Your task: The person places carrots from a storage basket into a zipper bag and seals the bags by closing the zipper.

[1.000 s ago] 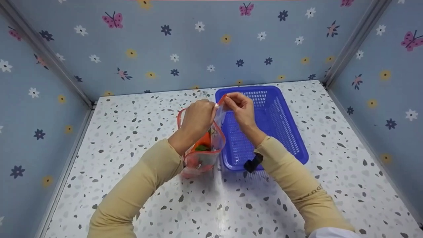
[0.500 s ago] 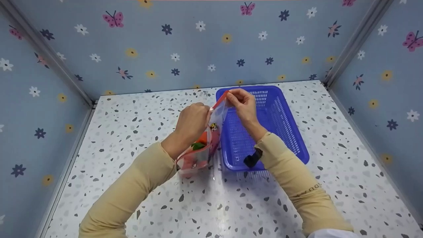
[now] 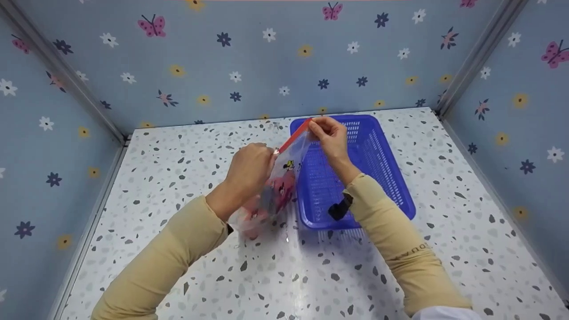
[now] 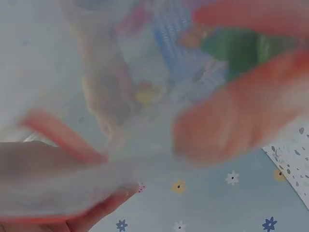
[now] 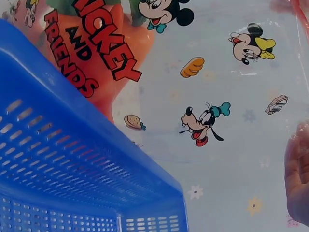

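A clear zip bag (image 3: 289, 166) with a red top edge and cartoon prints stands tilted beside the basket. My left hand (image 3: 251, 169) pinches the small white slider (image 3: 276, 152) on that red edge. At the edge's far right corner, my right hand (image 3: 331, 138) holds the bag between thumb and fingertips. The red strip runs straight and taut between both hands. Through the plastic, the right wrist view shows an orange item (image 5: 133, 46) with green at its top, partly covered by printed lettering. Bag and fingers are blurred in the left wrist view.
A blue perforated plastic basket (image 3: 402, 189) stands right of the bag, under my right forearm. The speckled white tabletop (image 3: 178, 169) is bounded by flower-patterned panels (image 3: 266, 58) at the back and both sides.
My left hand has slid left and toward me along the red edge with the slider. The gaping bag mouth has drawn together into a straight strip. My right hand has risen slightly, away from me.
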`<action>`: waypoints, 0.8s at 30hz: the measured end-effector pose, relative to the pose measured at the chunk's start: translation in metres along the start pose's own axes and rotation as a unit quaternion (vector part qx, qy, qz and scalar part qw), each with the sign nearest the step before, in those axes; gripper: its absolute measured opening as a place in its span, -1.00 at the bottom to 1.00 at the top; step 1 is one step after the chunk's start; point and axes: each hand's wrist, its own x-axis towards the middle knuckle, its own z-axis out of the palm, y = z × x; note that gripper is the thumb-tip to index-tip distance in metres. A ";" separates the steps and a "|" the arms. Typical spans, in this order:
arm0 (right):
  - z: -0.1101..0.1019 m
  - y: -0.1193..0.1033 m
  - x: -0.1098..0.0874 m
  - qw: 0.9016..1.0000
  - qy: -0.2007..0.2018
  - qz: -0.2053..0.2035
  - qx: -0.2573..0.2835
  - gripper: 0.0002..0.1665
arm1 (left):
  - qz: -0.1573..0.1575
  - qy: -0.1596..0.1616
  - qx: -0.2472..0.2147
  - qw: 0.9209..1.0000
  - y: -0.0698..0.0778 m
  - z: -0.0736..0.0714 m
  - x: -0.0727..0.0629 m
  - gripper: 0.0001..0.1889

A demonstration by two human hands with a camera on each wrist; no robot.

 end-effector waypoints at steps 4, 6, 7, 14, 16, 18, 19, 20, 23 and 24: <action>-0.006 0.005 0.005 1.000 0.025 0.013 0.003 -0.94 | 0.006 0.006 -0.020 1.000 -0.007 -0.003 -0.008 -0.76; -0.009 0.006 0.006 1.000 0.023 0.015 -0.003 -0.96 | 0.005 0.006 -0.031 0.999 -0.010 -0.005 -0.013 -0.77; -0.010 0.007 0.007 1.000 0.019 0.016 -0.004 -0.96 | 0.003 0.006 -0.035 0.999 -0.012 -0.006 -0.015 -0.77; -0.012 0.011 0.010 0.999 0.015 0.028 -0.002 -0.92 | -0.005 0.011 -0.046 0.999 -0.019 -0.014 -0.028 -0.82; -0.013 0.012 0.010 0.999 0.014 0.029 -0.003 -0.91 | -0.012 0.010 -0.045 0.999 -0.021 -0.016 -0.033 -0.81; -0.015 0.014 0.011 1.000 0.011 0.029 -0.005 -0.94 | -0.016 0.010 -0.043 0.999 -0.025 -0.018 -0.037 -0.81; -0.017 0.015 0.011 1.000 0.010 0.027 -0.009 -0.97 | -0.018 0.010 -0.042 0.999 -0.027 -0.018 -0.040 -0.81; -0.018 0.016 0.011 1.000 0.009 0.025 -0.012 -0.96 | -0.019 0.012 -0.041 0.999 -0.029 -0.019 -0.042 -0.80; -0.022 0.018 0.011 1.000 0.008 0.021 -0.019 -0.87 | -0.020 0.022 -0.039 0.999 -0.036 -0.021 -0.050 -0.74; -0.024 0.018 0.010 1.000 0.008 0.020 -0.021 -0.84 | -0.021 0.024 -0.040 0.999 -0.038 -0.022 -0.053 -0.73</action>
